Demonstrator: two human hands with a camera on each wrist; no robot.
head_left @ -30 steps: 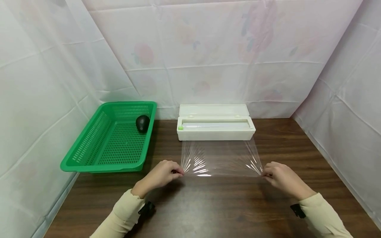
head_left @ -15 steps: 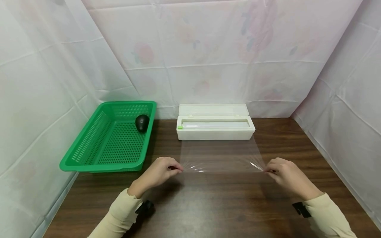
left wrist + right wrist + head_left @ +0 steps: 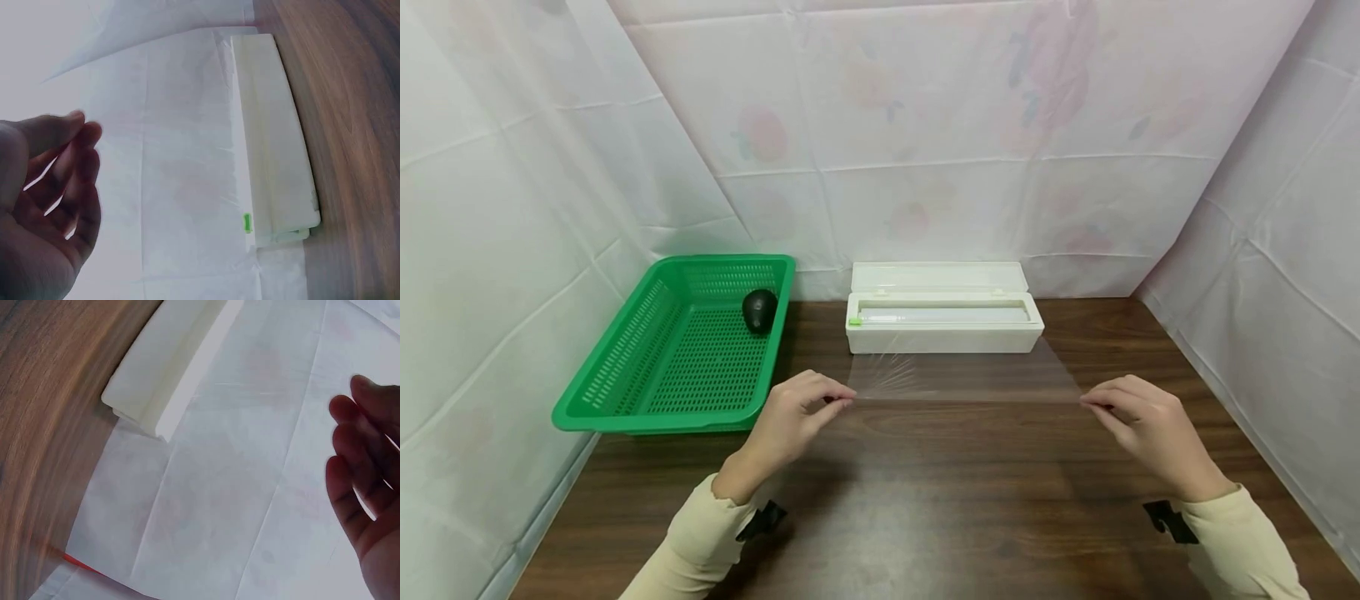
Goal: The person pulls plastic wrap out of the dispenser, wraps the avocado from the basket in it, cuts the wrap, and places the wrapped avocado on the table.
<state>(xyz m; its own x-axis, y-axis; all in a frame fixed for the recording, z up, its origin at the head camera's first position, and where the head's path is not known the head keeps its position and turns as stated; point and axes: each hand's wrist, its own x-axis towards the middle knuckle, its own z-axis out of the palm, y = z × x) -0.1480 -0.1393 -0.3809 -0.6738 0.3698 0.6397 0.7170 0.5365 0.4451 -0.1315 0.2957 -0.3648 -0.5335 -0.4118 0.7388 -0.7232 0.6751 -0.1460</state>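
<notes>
Mid-picture, left hand and right hand pinch both lower corners of clear wrap; brown table spreads below.

One white cling-film dispenser has one table beneath it, one film sheet and two hands in front, one green plastic basket and one dark egg-shaped object to its left.

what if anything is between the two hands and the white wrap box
Only the clear film, which runs from the white box to the pinched fingertips of the left hand and right hand. Nothing else visible stands between; the green basket sits left of that gap.
</notes>
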